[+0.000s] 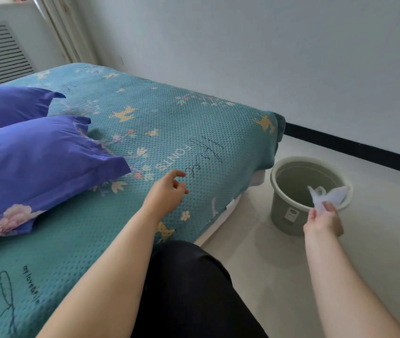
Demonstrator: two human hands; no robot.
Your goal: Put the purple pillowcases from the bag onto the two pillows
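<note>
We had both pillows (35,167) in their smooth purple pillowcases (16,106) on the bumpy teal bed (169,123). Our right hand (323,218) pinched the crinkly white bag (328,195) over the round grey bin (289,215). Our left hand (167,191) hung loose, holding nothing. Next, we think, drop the bag in.

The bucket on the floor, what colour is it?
Grey-green bucket, seen in the head view.

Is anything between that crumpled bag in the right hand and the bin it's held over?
Nothing visible. The right hand pinches the bag just above the bin, whose mouth is open.
</note>
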